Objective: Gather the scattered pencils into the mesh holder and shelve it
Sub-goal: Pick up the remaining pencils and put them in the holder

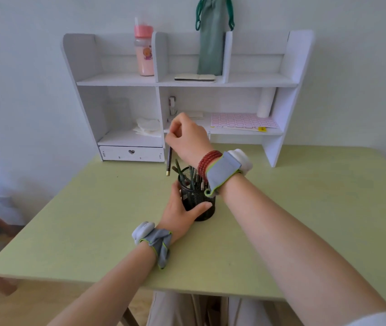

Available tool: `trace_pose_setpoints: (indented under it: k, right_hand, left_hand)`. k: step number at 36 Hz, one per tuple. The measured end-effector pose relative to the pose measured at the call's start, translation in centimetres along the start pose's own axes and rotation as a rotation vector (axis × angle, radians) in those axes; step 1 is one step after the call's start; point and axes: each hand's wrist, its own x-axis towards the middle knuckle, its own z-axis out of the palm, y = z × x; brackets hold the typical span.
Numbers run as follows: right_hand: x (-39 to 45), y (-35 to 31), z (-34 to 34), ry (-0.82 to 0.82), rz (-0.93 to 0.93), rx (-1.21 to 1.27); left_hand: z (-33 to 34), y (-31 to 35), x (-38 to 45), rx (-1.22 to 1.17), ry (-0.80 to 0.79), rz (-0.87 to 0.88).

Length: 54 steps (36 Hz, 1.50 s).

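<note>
A black mesh holder [199,203] stands upright on the green table [93,220], with several dark pencils [188,176] sticking out of it. My left hand [179,211] wraps around the holder's left and front side. My right hand [186,136] hovers above and behind the holder, fingers pinched on a dark pencil [169,161] that hangs almost vertically, its gold-banded end down, just left of the holder's rim. My right wrist, with red beads and a grey strap, hides the holder's right rim.
A white desktop shelf unit [187,81] stands at the table's back edge. It holds a pink bottle [143,50], a green pouch [212,36], a sticker sheet [243,121], a white roll [266,102] and papers. A small drawer [132,152] sits at its lower left.
</note>
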Motion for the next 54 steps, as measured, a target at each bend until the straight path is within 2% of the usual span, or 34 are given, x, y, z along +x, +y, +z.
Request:
trace_pose_setpoints:
  k: [6, 10, 24, 40, 43, 49, 54]
  right_hand:
    - [-0.7, 2.9, -2.3, 0.123, 0.008, -0.07]
    - [-1.5, 4.7, -3.0, 0.14, 0.029, -0.101]
    - [-4.7, 6.6, -2.6, -0.04, 0.021, -0.289]
    - [-5.6, 6.9, -2.7, -0.134, 0.021, -0.46]
    - [-5.5, 6.9, -3.1, -0.124, 0.013, -0.409]
    - [-5.1, 7.6, -4.9, 0.152, 0.087, -0.137]
    - [-6.1, 9.5, -4.7, 0.067, 0.258, -0.045]
  left_hand:
    - [0.4, 0.2, -0.1, 0.017, -0.004, -0.001]
    - [0.3, 0.3, -0.1, 0.011, -0.01, -0.007]
    - [0.4, 0.6, -0.3, -0.01, -0.005, 0.01]
    - [0.5, 0.1, -0.1, 0.01, 0.012, 0.018]
    - [0.5, 0.0, 0.0, 0.022, 0.02, 0.022]
    - [0.4, -0.1, 0.1, -0.017, 0.004, 0.02]
    - [0.3, -0.2, 0.1, -0.037, -0.013, 0.014]
